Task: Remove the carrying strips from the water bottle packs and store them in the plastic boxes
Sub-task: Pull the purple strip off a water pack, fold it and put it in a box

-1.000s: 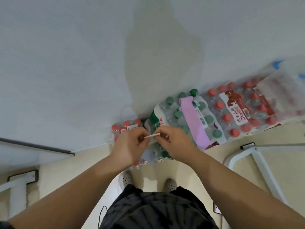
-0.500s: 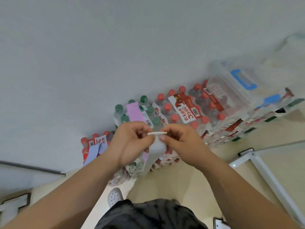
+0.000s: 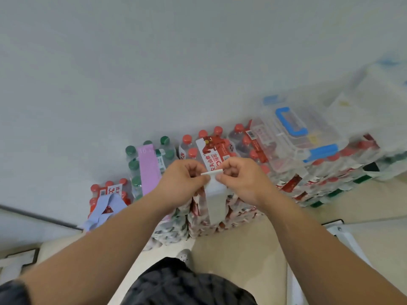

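The left hand and the right hand meet in front of the bottle packs. The curled fingers and thumb of each pinch the top edge of a pale white carrying strip, which hangs down between the wrists. To the right, a clear plastic box with a blue handle sits on red-capped shrink-wrapped packs. A pink strip lies across the green-capped pack.

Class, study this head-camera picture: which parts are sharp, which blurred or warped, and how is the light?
Head view: the left hand, right hand and the white strip they pinch are fairly sharp; the clear plastic box smears into blur toward the right edge; the wide lens stretches the forearms outward; light is soft and even, without hard shadows or glare.
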